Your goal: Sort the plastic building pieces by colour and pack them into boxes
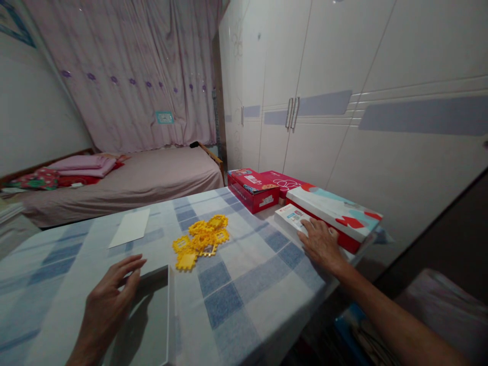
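- Forearm (387, 304) on the person's right: it slants in from the lower right corner and reaches forward, long and nearly straight, over the edge of the cloth-covered table (263, 284).
- The right hand (322, 244) lies palm down, its fingers a little spread and loosely bent over a small white box (284, 216) with a printed label. They touch the box — whether they grip it or merely rest there, I cannot tell.
- The left hand (112, 290) comes up from the lower left, wrist low and knuckles raised, pointing forward and to the right. Thumb and fingers are curved and parted, with a gap between them, and look empty.
- Below and beside that hand is an open white tray (169, 315), its inside partly in shadow; contact between the two cannot be made out (the hand hides the tray's left side).
- Yellow toothed pieces (202, 239) lie in a loose, overlapping heap on the table, between the hands and farther forward — well apart from both.
- A flat white card (131, 229) lies left of the heap, beyond the left hand.
- Just past the small white box is a long box (335, 208) with a patterned white top and red side; a red box (251, 193) stands to its left.
- Beyond the table is a bed (171, 175).
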Tool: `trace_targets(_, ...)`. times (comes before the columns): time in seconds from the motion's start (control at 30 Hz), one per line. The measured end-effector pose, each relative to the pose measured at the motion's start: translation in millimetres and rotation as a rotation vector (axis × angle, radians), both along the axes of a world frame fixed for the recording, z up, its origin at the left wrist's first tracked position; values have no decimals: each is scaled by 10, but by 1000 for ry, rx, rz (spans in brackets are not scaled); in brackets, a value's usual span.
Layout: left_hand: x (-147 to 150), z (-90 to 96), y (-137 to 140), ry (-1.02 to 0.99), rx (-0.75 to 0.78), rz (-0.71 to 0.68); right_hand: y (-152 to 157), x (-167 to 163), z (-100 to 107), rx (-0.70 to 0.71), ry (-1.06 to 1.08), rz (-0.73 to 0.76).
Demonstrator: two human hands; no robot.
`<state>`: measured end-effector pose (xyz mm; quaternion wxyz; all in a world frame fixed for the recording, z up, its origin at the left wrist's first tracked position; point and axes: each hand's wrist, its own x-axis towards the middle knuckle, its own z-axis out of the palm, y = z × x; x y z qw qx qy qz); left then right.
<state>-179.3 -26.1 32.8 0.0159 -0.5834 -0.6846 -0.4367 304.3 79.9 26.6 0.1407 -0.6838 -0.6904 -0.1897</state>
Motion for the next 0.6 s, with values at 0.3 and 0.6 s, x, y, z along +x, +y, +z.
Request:
trace_targets(0.3,-26,-33,-2,-25,3,-15,25,-28,13,-45,-14,-7)
trace_targets(0.6,-489,148,247,6,-82,92,-20,-280,94,184,120,314)
